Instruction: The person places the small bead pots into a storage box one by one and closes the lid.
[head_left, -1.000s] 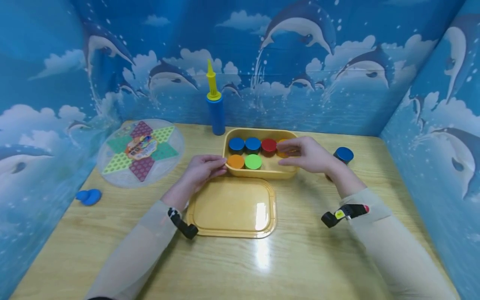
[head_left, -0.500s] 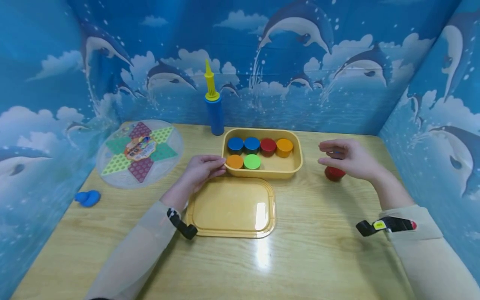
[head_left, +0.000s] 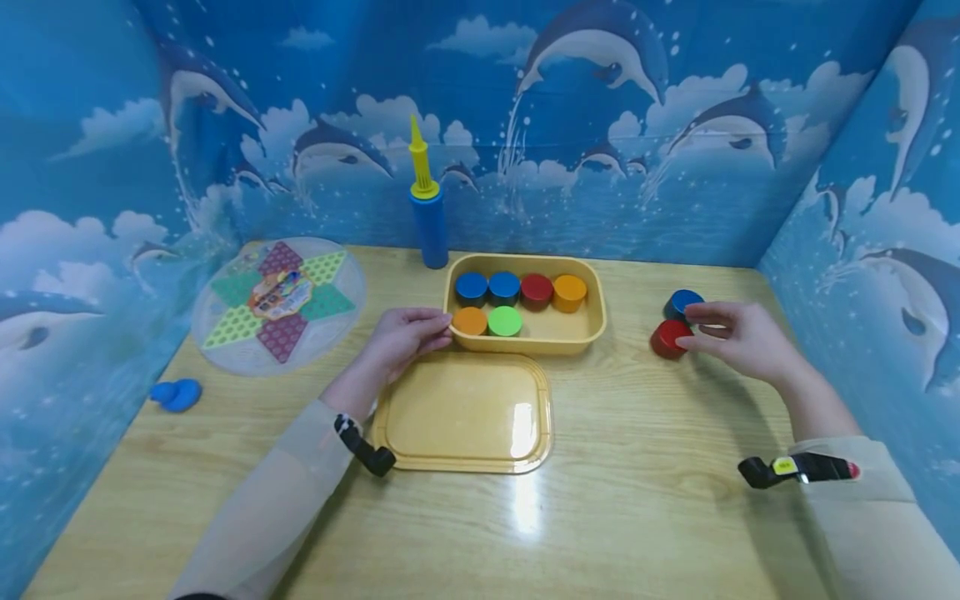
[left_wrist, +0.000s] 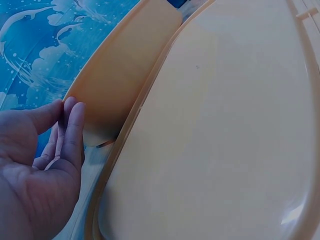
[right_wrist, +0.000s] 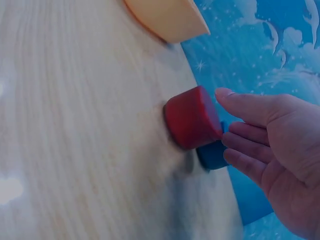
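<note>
My left hand (head_left: 405, 340) pinches the left front corner of a yellow plastic box (head_left: 540, 346). In the left wrist view, thumb and fingertips meet at the box's rim (left_wrist: 107, 52). Inside the box stand short round cylinders: two blue, a red (head_left: 536, 292), two orange and a green one (head_left: 505, 321). Over at the right, my right hand (head_left: 742, 340) is beside a loose red cylinder (head_left: 666, 339), with a blue cylinder (head_left: 679, 302) just behind it. The right wrist view shows its thumb near the red cylinder (right_wrist: 187, 120), fingers extended, gripping neither.
A yellow lid (head_left: 465, 417) lies in front of the box. Behind it stands a blue and yellow hand pump (head_left: 431, 225). To the left are a round star-patterned game board (head_left: 281, 304) and a small blue object (head_left: 176, 395). Dolphin-print curtains enclose the table's back and sides.
My right hand has left the orange cylinder in the box and moved right to the loose red and blue cylinders. My left hand stays at the box's corner.
</note>
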